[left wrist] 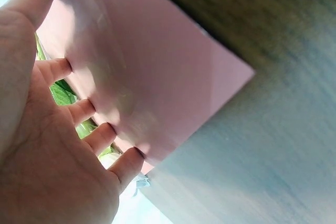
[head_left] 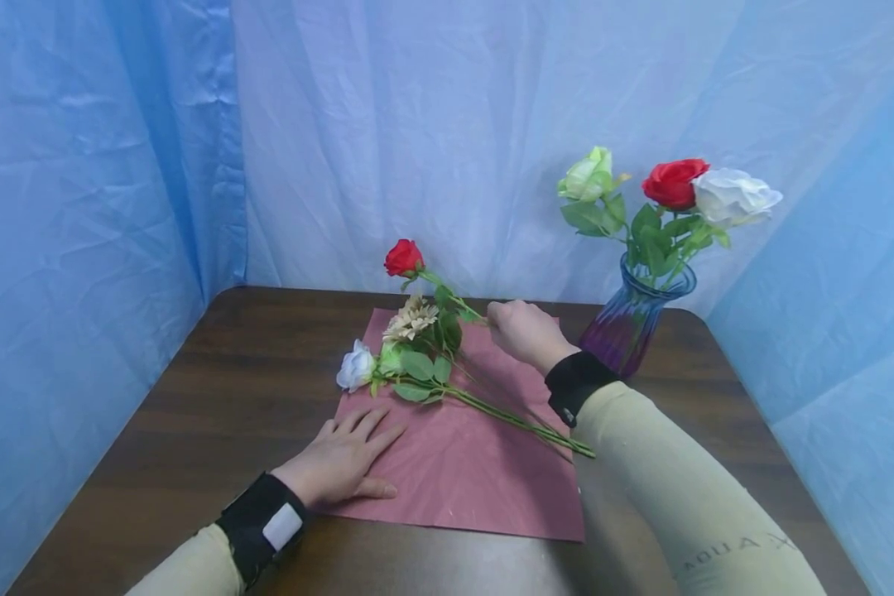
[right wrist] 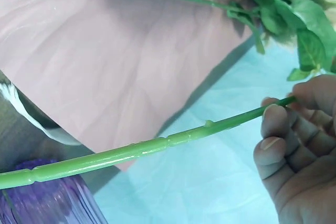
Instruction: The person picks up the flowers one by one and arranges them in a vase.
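The single-stemmed red rose (head_left: 404,258) was in the right hand (head_left: 527,333), its bloom pointing away to the left and showing just past the far edge of the pink sheet (head_left: 454,488). Thumb and fingertips pinched the green stem below the leaves, and the stem's lower length ran back under the wrist, apart from the sheet in the right wrist view. Near it on the sheet lay a beige flower (head_left: 411,318), a pale green rose (head_left: 391,358) and a bluish-white rose (head_left: 355,366), blooms to the left, their stems slanting together towards the right edge. The ribbed glass vase (head_left: 617,335), blue at the mouth and purple lower down, stood at the back right, just beside the right forearm; it held a light green rose (head_left: 588,175) leaning left, and a large red rose (head_left: 674,184) touching a large white rose (head_left: 736,197) on the right. The right arm reached far forward across the sheet's right side. The left hand (head_left: 343,459) was palm down, fingers spread, their tips pressing the sheet's left part. Beneath everything was the dark wooden table (head_left: 141,463), with blue cloth (head_left: 387,124) hanging around it.
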Available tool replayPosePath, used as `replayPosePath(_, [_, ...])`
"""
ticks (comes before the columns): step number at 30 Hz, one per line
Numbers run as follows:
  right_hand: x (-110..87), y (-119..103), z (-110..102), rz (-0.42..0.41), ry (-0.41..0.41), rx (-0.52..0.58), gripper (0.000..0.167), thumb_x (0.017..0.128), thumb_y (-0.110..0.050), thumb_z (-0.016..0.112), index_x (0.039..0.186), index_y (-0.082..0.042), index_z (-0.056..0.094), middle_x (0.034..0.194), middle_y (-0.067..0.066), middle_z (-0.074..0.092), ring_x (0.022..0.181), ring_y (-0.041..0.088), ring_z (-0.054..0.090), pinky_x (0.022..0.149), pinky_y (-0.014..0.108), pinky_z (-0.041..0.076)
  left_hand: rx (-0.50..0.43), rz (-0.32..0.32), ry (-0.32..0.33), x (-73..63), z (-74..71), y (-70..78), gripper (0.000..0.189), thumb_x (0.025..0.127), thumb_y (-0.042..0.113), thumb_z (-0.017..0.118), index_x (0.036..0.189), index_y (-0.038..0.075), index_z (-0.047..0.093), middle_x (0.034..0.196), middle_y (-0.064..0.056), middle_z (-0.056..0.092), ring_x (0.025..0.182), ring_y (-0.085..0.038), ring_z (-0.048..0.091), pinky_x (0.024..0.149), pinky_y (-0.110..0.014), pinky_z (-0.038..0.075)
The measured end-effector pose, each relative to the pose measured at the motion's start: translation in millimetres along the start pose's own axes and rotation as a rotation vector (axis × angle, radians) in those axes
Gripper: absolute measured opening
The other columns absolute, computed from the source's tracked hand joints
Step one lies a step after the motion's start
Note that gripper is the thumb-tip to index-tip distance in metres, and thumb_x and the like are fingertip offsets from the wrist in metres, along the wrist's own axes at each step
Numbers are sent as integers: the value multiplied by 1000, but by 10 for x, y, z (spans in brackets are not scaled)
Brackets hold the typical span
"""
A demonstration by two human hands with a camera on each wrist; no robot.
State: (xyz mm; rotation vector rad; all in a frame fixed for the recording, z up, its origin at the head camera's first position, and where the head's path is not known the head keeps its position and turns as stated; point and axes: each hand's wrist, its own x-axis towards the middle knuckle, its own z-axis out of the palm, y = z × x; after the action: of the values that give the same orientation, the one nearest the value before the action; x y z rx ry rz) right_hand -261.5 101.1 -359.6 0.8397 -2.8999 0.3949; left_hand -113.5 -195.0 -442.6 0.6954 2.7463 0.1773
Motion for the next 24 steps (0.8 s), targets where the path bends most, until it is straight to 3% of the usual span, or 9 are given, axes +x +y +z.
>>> replayPosePath(7, [9,-19,-151,-27,66,-6,22,96,-2,54,76,-12,52,67,-1,47,61,17,41,60,36,39,13,-3,14,4,2,5,91,88,73,60,161,25,34,167,-14,25,152,-41,21,109,-73,28])
replayPosePath(14, [-4,-31,-309,-68,121,-9,27,95,1,53,73,-12,45,65,-2,38,62,17,35,59,35,33,19,-1,13,17,8,7,91,88,73,60,161,25,34,167,-13,24,152,-40,21,110,-71,29])
replayPosePath(24, [-9,-140,-515,-115,154,-52,19,97,1,55,81,-9,57,69,2,55,62,19,46,59,38,45,17,-10,-1,18,-3,16,91,87,73,61,161,26,34,169,-12,21,152,-40,20,111,-70,28])
